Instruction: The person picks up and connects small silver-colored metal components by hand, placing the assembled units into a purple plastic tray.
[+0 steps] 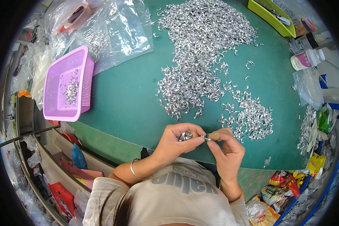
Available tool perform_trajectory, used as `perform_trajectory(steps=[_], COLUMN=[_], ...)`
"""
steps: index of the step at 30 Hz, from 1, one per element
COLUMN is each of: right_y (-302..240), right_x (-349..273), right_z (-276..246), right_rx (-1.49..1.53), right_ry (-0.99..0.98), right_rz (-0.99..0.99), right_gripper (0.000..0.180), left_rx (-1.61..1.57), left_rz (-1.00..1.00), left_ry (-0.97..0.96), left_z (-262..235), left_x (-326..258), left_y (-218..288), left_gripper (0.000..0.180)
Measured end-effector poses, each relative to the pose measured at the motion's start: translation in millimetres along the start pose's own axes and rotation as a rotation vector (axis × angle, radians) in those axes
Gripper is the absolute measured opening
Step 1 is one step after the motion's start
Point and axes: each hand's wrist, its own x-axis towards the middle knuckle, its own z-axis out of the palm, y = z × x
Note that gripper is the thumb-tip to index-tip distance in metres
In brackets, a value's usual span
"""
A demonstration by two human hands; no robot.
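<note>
Several small, shiny silver pieces (185, 136) nestle in the curled left hand (175, 143), over the near edge of a green bench (120, 109). Its thumb and forefinger meet the right hand (228, 148), fingertips closed, at one more piece (206, 138). Similar curved, crescent-like bits lie in a gleaming heap (203, 34) ahead. A white bottle (309, 58) carries a pink-and-white label (300, 61); grey lettering (184, 184) crosses the shirt (165, 207).

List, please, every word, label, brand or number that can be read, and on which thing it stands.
I leave the wording uncopied, so nothing is quoted.
Pale shirt: large grey lettering on the chest.
White bottle: pink-and-white label, small print too small to read.
Colourful packets, lower right: print too small or blurred to read.
</note>
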Motion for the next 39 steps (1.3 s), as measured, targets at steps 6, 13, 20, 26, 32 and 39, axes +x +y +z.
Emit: perform_trajectory(steps=[6,13,20,26,32,39], right_y=[0.5,-0.5,-5.5,-3.4,9.8,27.8], right_x=[-0.8,-1.3,-2.0,-1.2,18.3,36.7], right_z=[-1.1,-0.9,0.9,-1.5,1.7,20.3], right_rx=[-0.085,-0.127,-0.162,-0.091,-0.397,-0.967], right_ry=[0.021,0.033,0.041,-0.017,0.069,-0.100], right_rz=[-0.078,-0.157,-0.176,-0.182,-0.201,-0.316], right_gripper=[0.018,0.019,0.018,0.021,0.023,0.030], left_rx=[-0.006,-0.060,-0.090,-0.235,-0.413,-0.226], left_rz=[-0.028,-0.079,-0.081,-0.129,-0.148,-0.061], left_ry=[-0.026,-0.055,-0.072,-0.161,-0.292,-0.021], left_z=[1.7,3.0,3.6,2.3,-5.7,-0.6], left_x=[-1.4,-2.4,-2.1,-1.9,-2.2,-3.7], left_y=[2.6,3.0,2.2,2.7,4.7,0.3], left_gripper=[0.011,0.011,0.013,0.012,0.019,0.029])
